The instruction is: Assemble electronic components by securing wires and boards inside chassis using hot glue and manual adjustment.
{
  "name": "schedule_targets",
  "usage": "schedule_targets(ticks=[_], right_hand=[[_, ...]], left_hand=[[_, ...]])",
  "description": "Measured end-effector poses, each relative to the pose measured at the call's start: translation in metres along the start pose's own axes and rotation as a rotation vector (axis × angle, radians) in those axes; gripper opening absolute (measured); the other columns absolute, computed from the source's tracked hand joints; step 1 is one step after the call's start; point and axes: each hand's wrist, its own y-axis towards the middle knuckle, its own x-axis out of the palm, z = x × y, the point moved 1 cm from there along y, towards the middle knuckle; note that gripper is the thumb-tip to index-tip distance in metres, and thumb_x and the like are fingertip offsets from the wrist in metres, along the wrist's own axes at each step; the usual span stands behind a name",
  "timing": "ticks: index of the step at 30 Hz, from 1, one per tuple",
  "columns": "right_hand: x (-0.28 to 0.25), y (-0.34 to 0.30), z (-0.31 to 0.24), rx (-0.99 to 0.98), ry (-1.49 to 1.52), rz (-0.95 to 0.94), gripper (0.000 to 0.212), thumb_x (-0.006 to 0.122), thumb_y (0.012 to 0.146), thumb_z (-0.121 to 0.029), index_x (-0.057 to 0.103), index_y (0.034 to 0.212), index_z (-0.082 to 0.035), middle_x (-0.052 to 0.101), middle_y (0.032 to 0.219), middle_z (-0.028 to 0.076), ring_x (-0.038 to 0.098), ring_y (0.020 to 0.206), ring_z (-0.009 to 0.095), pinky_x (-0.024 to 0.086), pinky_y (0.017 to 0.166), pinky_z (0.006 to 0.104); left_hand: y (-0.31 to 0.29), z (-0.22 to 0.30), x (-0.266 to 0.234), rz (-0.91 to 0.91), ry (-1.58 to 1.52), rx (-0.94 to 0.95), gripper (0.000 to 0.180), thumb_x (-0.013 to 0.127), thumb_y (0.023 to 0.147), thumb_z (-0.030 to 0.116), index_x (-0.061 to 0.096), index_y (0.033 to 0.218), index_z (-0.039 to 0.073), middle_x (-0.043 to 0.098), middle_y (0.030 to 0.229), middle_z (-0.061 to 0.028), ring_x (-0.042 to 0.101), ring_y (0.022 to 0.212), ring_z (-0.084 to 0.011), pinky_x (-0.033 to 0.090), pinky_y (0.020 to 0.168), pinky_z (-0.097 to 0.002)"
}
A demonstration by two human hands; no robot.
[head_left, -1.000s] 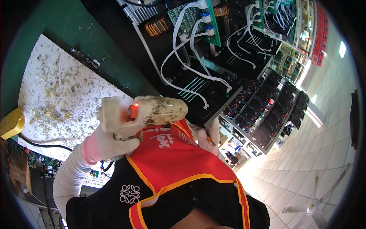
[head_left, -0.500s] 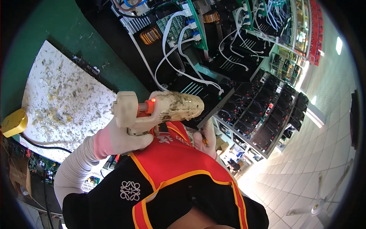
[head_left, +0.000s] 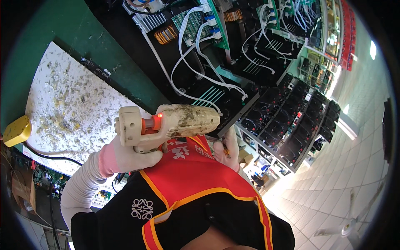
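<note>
The left hand (head_left: 132,156) wraps the glue gun (head_left: 189,121), likely light, rigid and best held by its handle (head_left: 148,146); the right hand (head_left: 227,151) curls, its hold unclear.

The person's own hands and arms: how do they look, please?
The left hand wears a white glove with a pink cuff; a white, wrinkled sleeve covers that arm, below a black short sleeve. The right hand is gloved in white, with pink near the wrist; little of that arm shows.
</note>
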Motion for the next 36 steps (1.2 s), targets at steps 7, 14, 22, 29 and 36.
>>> schedule_targets(ticks=[7,14,22,29,36], right_hand=[[0.0,0.004,-0.014,0.053,0.087,-0.001,0.067,0.048,0.085,0.008,0.025,0.148,0.004,0.033,0.149,0.023,0.062,0.1,0.022,0.053,0.079,0.0284],[0.004,0.004,-0.017,0.117,0.14,0.048,0.071,0.053,0.097,-0.038,0.023,0.148,0.001,0.051,0.13,0.011,0.058,0.101,0.015,0.05,0.082,0.0273],[0.001,0.009,-0.02,0.038,0.062,0.015,0.063,0.051,0.099,-0.028,0.025,0.148,0.002,0.052,0.129,0.014,0.062,0.095,0.016,0.052,0.079,0.0273],[0.001,0.009,-0.021,0.036,0.007,0.018,0.054,0.041,0.096,-0.007,0.026,0.147,0.003,0.053,0.127,0.014,0.061,0.096,0.016,0.052,0.08,0.0268],[-0.004,0.007,-0.014,0.026,0.014,-0.034,0.055,0.045,0.098,-0.015,0.025,0.146,0.004,0.051,0.127,0.012,0.06,0.099,0.017,0.051,0.08,0.0271]], left_hand=[[0.007,-0.007,0.007,0.013,-0.027,0.053,0.028,0.063,0.075,0.002,0.061,0.103,0.0,0.064,0.09,-0.0053,0.062,0.08,-0.0137,0.052,0.07,-0.0286],[-0.006,-0.014,0.007,0.05,-0.053,0.066,0.028,0.065,0.076,0.004,0.062,0.103,0.001,0.065,0.089,-0.005,0.063,0.079,-0.0134,0.053,0.07,-0.0281],[-0.013,-0.023,0.008,0.05,0.017,0.132,0.02,0.058,0.082,0.005,0.061,0.102,0.002,0.062,0.083,-0.0015,0.058,0.066,-0.0077,0.049,0.058,-0.024],[-0.017,-0.029,0.004,-0.012,-0.007,0.116,0.023,0.058,0.081,0.001,0.06,0.104,0.002,0.062,0.084,-0.0016,0.058,0.067,-0.0074,0.048,0.058,-0.0237],[-0.016,-0.028,0.006,0.029,0.02,0.069,0.022,0.064,0.077,0.004,0.064,0.098,0.001,0.065,0.089,-0.0052,0.064,0.077,-0.015,0.052,0.069,-0.0281]])
